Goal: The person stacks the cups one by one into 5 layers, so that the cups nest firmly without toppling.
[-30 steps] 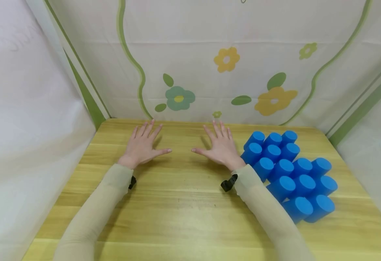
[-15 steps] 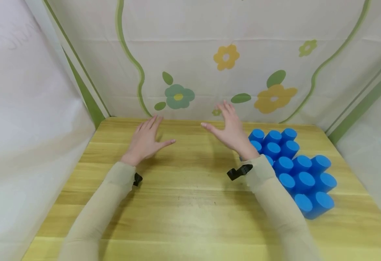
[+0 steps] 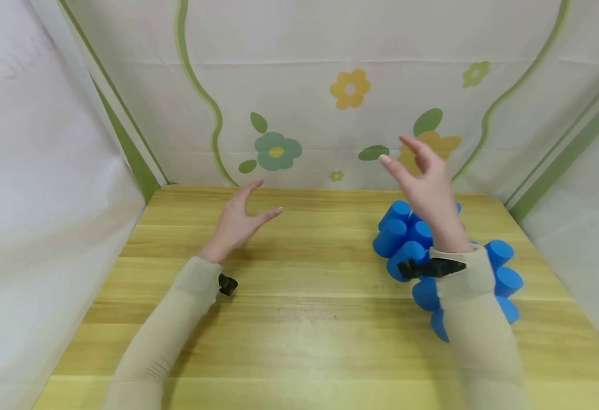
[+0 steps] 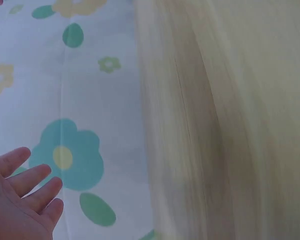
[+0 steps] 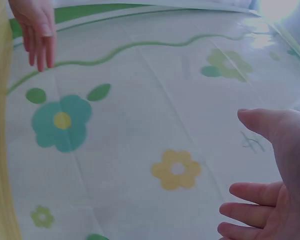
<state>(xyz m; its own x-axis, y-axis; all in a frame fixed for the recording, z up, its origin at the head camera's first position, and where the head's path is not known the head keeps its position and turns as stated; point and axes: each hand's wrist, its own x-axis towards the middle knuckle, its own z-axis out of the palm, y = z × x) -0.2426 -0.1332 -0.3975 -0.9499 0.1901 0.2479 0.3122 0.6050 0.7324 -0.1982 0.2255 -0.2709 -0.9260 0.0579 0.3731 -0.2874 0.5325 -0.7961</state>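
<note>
Several blue cylinders point(image 3: 390, 238) stand upright in a cluster on the right half of the wooden table point(image 3: 299, 324). My right hand point(image 3: 426, 185) is raised over the far part of that cluster, thumb and fingers apart, holding nothing. Hand and sleeve hide some of the cylinders in the head view. Left of the table's middle, my left hand point(image 3: 234, 225) hovers near the back edge, fingers relaxed and thumb spread, also holding nothing. The right wrist view shows the right hand point(image 5: 262, 205) with loosely bent fingers, and the left hand point(image 5: 36, 30) in the far corner.
A white cloth point(image 3: 299, 102) printed with flowers hangs behind the table. White cloth point(image 3: 64, 171) also hangs at the left side, and more at the right. Each wrist carries a black strap device, such as the left one point(image 3: 228, 285).
Both hands lay flat on the table; they have lifted. My right hand has risen and moved right, over the blue cylinders. My left hand has turned inward and shifted slightly right.
</note>
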